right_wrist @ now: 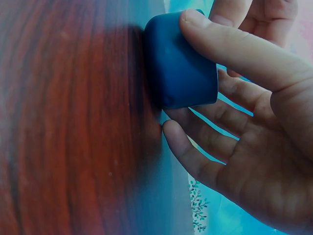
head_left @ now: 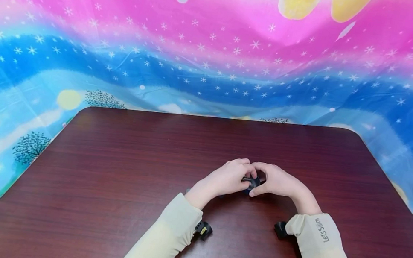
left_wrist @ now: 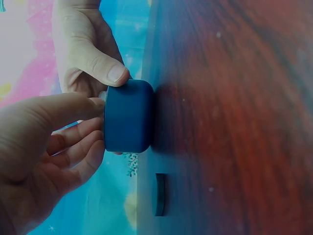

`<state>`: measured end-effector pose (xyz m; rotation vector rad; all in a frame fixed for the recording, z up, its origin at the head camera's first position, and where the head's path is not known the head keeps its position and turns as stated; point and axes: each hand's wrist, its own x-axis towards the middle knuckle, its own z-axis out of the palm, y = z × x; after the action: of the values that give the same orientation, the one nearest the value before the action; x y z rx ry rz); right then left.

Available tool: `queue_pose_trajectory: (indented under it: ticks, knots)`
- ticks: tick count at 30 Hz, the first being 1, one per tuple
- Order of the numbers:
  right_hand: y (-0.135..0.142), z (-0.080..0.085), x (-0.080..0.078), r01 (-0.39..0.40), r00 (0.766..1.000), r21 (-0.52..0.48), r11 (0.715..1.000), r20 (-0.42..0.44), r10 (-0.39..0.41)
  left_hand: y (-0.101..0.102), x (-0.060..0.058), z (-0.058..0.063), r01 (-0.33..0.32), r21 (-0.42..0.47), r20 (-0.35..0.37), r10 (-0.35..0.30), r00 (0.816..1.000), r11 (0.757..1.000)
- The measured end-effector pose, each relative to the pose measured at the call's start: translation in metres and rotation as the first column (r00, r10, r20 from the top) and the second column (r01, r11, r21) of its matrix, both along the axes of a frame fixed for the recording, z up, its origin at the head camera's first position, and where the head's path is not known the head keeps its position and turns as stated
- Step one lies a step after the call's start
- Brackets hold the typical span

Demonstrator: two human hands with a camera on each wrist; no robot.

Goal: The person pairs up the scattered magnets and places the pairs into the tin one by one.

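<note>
A small, round, dark blue container (right_wrist: 181, 68) with a smooth wall and rounded base stands on the table, between both hands. My right hand (head_left: 279, 182) holds it by the side, thumb on the near wall and fingers around the far side. My left hand (head_left: 225, 176) reaches to its top from the left, fingers bent. In the left wrist view, the left thumb and fingertips are at the top face of the container (left_wrist: 127, 117). What they touch there, and the inside, are hidden.
A flat dark disc-like piece (left_wrist: 160, 195) lies on the table nearby. The dark red wood-grain table (head_left: 130, 150) extends around the hands. Behind it hangs a pink and blue patterned cloth (head_left: 216, 52). Black wrist cameras (head_left: 203, 230) sit below both sleeves.
</note>
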<state>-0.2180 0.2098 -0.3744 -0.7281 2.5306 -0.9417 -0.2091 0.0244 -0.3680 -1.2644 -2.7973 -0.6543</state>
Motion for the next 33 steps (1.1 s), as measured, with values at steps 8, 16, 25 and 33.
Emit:
queue_pose_trajectory:
  ticks: [8, 16, 25, 33]
  knots:
    - [-0.001, 0.000, 0.000, 0.002, 1.000, -0.003, 1.000, 0.002, -0.002, -0.001, 0.000, 0.001, -0.009, -0.003, 0.011, 0.009, 1.000, 1.000]
    - [-0.002, 0.003, 0.002, -0.024, 0.999, -0.035, 0.999, 0.030, 0.025, -0.007, 0.001, 0.004, -0.027, -0.012, 0.011, 0.027, 1.000, 1.000]
    - [-0.003, 0.005, 0.005, -0.023, 1.000, -0.008, 1.000, 0.005, 0.023, -0.023, 0.005, 0.007, -0.084, -0.014, 0.025, 0.084, 0.996, 0.996]
    - [-0.005, 0.005, 0.005, -0.024, 0.999, 0.028, 0.999, -0.031, 0.025, -0.040, 0.002, 0.009, -0.125, -0.002, 0.044, 0.125, 0.991, 0.992]
